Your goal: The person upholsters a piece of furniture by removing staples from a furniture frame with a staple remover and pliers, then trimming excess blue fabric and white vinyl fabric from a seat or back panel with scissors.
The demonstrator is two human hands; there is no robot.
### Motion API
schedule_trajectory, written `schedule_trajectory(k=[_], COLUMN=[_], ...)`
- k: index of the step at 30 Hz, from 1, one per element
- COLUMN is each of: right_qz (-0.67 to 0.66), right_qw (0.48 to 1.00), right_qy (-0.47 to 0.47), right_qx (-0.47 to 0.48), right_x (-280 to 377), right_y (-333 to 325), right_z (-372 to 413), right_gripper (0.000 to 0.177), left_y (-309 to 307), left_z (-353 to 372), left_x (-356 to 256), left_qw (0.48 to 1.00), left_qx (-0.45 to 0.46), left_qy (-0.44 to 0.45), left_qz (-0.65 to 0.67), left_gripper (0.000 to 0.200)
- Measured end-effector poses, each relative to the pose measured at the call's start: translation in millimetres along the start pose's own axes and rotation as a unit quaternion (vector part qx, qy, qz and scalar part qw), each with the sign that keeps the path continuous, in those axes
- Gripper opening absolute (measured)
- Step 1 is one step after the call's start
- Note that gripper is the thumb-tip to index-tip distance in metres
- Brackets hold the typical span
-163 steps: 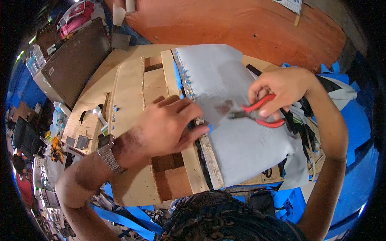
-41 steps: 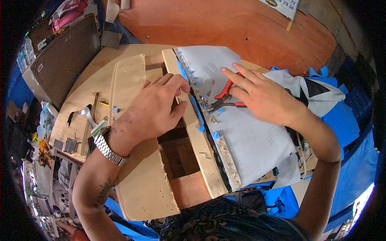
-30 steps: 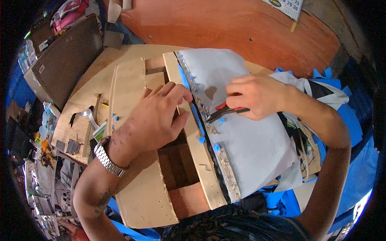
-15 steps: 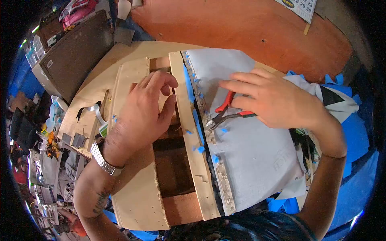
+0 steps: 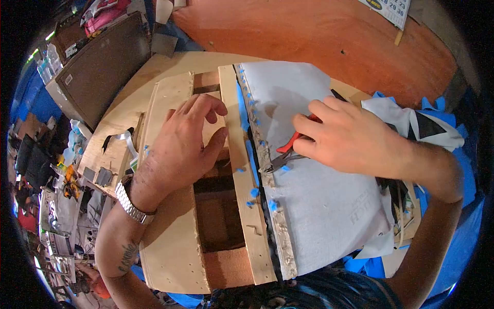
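My right hand [image 5: 342,136] is wrapped round the red-handled pliers [image 5: 290,144]. The pliers' metal jaws touch the tan strip [image 5: 282,226] along the edge of a white padded cover [image 5: 329,206], beside bits of blue material [image 5: 254,192]. My left hand [image 5: 193,136], with a metal watch on its wrist, hovers over the wooden frame [image 5: 172,232]; its fingers are curved and apart, holding nothing. A bent staple [image 5: 252,228] sticks up from the frame's narrow slat [image 5: 242,180].
A round wooden table [image 5: 206,57] lies beneath the frame. At the left stand a brown board [image 5: 103,67] and a black and silver strap [image 5: 123,136]. Blue and white fabric [image 5: 437,129] lies at the right. An orange panel [image 5: 309,41] is behind.
My right hand's fingers have curled round the red handles, and the handles have come closer together. My left hand is almost unmoved. The view has shifted slightly.
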State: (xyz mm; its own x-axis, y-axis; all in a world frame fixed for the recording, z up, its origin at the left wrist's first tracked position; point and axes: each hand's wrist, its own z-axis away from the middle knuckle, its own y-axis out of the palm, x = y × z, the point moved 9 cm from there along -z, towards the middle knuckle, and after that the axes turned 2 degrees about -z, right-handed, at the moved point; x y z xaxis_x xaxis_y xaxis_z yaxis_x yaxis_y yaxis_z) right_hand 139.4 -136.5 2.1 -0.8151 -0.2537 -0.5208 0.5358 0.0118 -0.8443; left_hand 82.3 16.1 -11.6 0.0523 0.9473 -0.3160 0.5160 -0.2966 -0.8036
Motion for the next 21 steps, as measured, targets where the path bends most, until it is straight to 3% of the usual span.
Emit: schedule_trajectory(k=[2, 5, 8, 11, 14, 17, 18, 19, 21], right_qz=[-0.054, -0.291, -0.482, -0.624, -0.669, -0.527, -0.372, -0.2, -0.103], right_qw=[0.998, 0.944, 0.799, 0.64, 0.584, 0.793, 0.912, 0.98, 0.994], right_qy=[-0.032, -0.077, -0.061, -0.063, -0.049, 0.002, -0.003, -0.009, 0.003], right_qx=[0.032, 0.134, 0.353, 0.445, 0.457, 0.305, 0.17, 0.026, -0.045], right_x=[-1, -19, -38, -41, -42, -47, -46, -37, -13], right_y=[6, 24, 59, 85, 96, 54, 30, 2, -13], right_z=[0, -16, -36, -45, -47, -36, -31, -21, -2], right_gripper=[0.015, 0.028, 0.038, 0.043, 0.046, 0.032, 0.026, 0.021, 0.019], left_y=[1, 3, 0, 4, 6, -5, -11, -20, -34], left_z=[0, 0, 0, 0, 2, 2, 2, 2, 10], left_x=[0, 2, 0, 6, 8, 7, -1, -10, -32], left_qw=[1.0, 0.999, 0.999, 0.999, 1.0, 0.998, 0.997, 0.993, 0.978], left_qx=[0.006, 0.009, -0.002, 0.001, 0.009, -0.036, -0.046, -0.054, -0.068], left_qy=[0.0, -0.009, 0.014, 0.021, 0.011, -0.008, 0.039, 0.086, 0.178], left_qz=[0.0, 0.038, 0.037, 0.044, 0.02, 0.046, 0.057, 0.068, 0.08], left_gripper=[0.025, 0.025, 0.026, 0.026, 0.026, 0.023, 0.025, 0.028, 0.038])
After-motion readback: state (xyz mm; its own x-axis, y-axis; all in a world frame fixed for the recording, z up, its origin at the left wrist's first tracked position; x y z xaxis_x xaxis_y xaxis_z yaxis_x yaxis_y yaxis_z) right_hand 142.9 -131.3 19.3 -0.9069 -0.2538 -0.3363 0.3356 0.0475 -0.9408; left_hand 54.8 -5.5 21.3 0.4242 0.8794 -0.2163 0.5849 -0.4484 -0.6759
